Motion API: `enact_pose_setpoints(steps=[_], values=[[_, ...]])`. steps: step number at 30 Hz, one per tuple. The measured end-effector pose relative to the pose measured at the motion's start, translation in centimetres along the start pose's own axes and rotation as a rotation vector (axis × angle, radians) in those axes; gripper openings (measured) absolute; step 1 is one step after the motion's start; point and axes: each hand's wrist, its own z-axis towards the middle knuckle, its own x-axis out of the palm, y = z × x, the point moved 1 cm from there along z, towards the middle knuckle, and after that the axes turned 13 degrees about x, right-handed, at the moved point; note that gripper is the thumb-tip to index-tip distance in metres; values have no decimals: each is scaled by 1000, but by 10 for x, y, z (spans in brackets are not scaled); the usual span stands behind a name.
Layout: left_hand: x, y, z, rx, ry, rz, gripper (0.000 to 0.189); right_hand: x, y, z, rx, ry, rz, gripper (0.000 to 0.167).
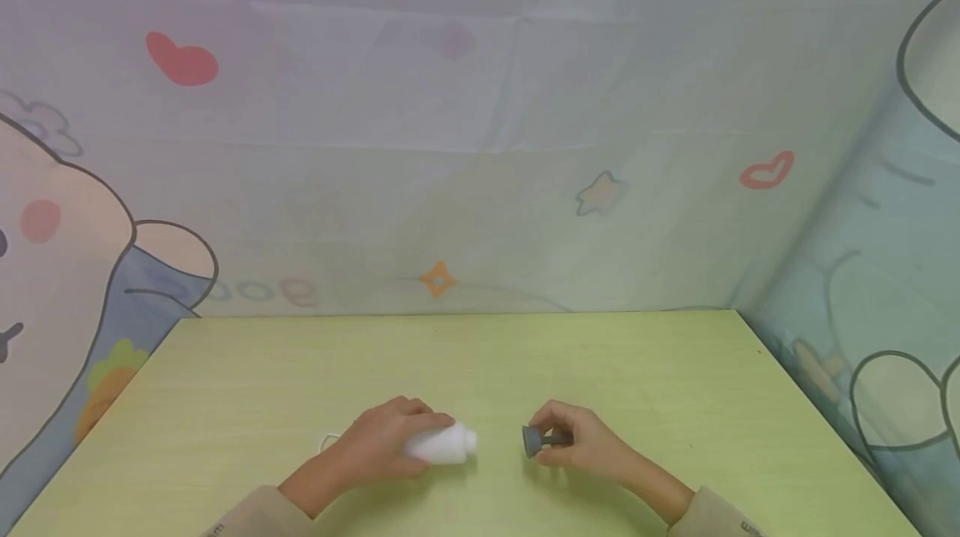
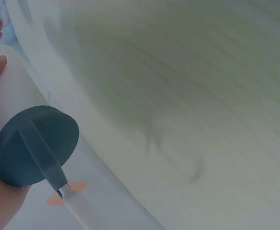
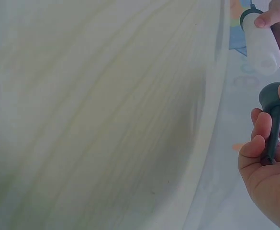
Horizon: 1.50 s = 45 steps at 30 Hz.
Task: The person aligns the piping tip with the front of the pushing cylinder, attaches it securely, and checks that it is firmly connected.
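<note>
My left hand (image 1: 378,444) grips a white bottle (image 1: 444,444) tipped on its side, its narrow neck facing right. In the left wrist view the bottle's other end has a dark teal round base (image 2: 15,153) with a teal tab and a white strap (image 2: 80,208). Across a short gap, my right hand (image 1: 588,444) pinches a dark teal cap-like piece (image 1: 532,441). It has a wide round head facing the bottle and a slim stem (image 3: 274,132) running back between the fingers. Bottle and teal piece are apart, both held low over the table.
The pale yellow-green table (image 1: 465,362) reaches back to a cloth backdrop (image 1: 375,103) printed with hearts, stars and cartoon figures. The cloth also stands along the right side. Beige sleeves (image 1: 262,512) cover both forearms.
</note>
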Motion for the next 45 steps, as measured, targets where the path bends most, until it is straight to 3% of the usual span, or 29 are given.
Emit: enact_pose_setpoints(steps=[5, 13, 27, 34, 45], values=[[2, -5, 4, 34, -12, 9, 48, 3, 1, 1, -5, 5, 5, 28], [4, -13, 9, 32, 18, -23, 47, 5, 0, 3, -51, 9, 4, 28], [6, -23, 18, 63, 0, -31, 48, 14, 2, 4, -86, 29, 33, 29], [11, -24, 20, 64, -20, -26, 48, 18, 4, 5, -103, 4, -15, 28], [11, -27, 22, 53, 0, -50, 48, 20, 7, 5, -76, -5, -62, 27]])
